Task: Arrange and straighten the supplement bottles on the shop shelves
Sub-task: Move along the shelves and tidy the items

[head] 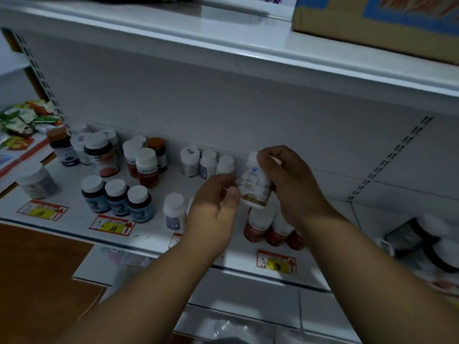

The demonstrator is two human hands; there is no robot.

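My right hand (288,180) holds a white supplement bottle (255,184) with a gold band, lifted above the white shelf (159,240). My left hand (213,207) is beside it, thumb and fingers touching the bottle's lower left side. Under the held bottle stand three red-labelled bottles (260,227). A white bottle with a purple label (173,212) stands just left of my left hand. Three blue-labelled bottles (118,198) form a row further left. Three small white bottles (206,162) line the back wall.
More bottles (104,155) cluster at the back left, and one clear jar (37,181) stands alone at the far left. Red and yellow price tags (113,225) run along the shelf front. Dark-lidded jars (427,234) lie at the right. A cardboard box (372,23) sits on the upper shelf.
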